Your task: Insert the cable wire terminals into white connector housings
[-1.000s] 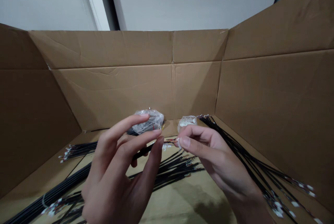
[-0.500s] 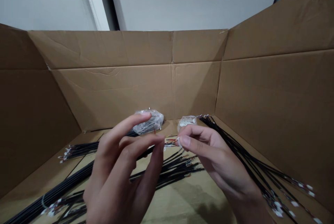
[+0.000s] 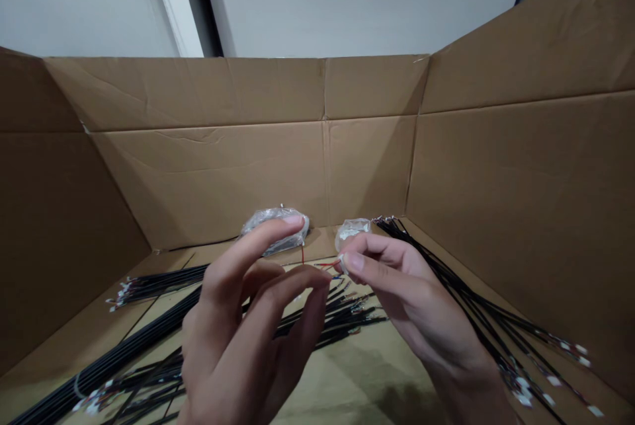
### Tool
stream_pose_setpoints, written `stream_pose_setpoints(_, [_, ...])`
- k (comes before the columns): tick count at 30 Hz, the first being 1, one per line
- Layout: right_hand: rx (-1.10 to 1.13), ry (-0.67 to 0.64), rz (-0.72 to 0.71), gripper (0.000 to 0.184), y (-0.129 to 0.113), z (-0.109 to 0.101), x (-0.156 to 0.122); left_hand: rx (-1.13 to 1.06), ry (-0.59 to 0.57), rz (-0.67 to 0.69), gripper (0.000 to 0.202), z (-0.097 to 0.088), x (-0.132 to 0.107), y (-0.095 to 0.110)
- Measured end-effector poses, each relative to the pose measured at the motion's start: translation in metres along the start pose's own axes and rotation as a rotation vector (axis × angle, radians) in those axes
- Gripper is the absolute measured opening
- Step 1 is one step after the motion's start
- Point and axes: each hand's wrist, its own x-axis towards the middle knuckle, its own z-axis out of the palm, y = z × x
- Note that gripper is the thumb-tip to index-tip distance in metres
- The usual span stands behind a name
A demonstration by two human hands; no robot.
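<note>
My left hand (image 3: 248, 332) and my right hand (image 3: 397, 299) are raised close together over the floor of a big cardboard box (image 3: 520, 180). The left hand's fingers curl around a thin black cable whose fine red wire end (image 3: 303, 254) sticks up between the two hands. The right hand pinches a small white connector (image 3: 340, 262) with thumb and forefinger, right at the cable's coloured wire tips. Behind the fingers lie two small clear plastic bags (image 3: 272, 227), the right bag (image 3: 351, 232) holding white bits.
Bundles of black cables with white connectors lie on the box floor: one bundle at the left (image 3: 149, 283), one under the hands (image 3: 347, 312), and a long one along the right wall (image 3: 496, 326). Tall cardboard walls enclose three sides.
The left hand has shifted right and closer to the right hand, its fingers curling more; the red wire end now stands up between the hands. The right hand has stayed nearly still.
</note>
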Motion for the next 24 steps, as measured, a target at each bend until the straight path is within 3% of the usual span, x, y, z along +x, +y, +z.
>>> stream_pose_setpoints(2, [0.001, -0.002, -0.018, 0.019, 0.0007, -0.0001, -0.0012, 0.001, 0.058, -0.002, 0.022, -0.001, -0.0005, 0.0006])
stream_pose_setpoints(15, [-0.038, 0.01, -0.024, 0.019, 0.0023, 0.0023, -0.0052, 0.009, 0.078, -0.111, 0.026, -0.004, -0.0077, 0.0003])
stream_pose_setpoints(20, [-0.068, 0.009, -0.045, 0.02, 0.0017, 0.0029, -0.0055, 0.024, 0.046, -0.064, 0.028, -0.0053, -0.0064, -0.0009])
stream_pose_setpoints(24, [-0.074, -0.01, -0.049, 0.02, 0.0019, 0.0024, -0.0054, 0.014, 0.09, -0.11, 0.028, -0.0022, -0.0062, 0.0041])
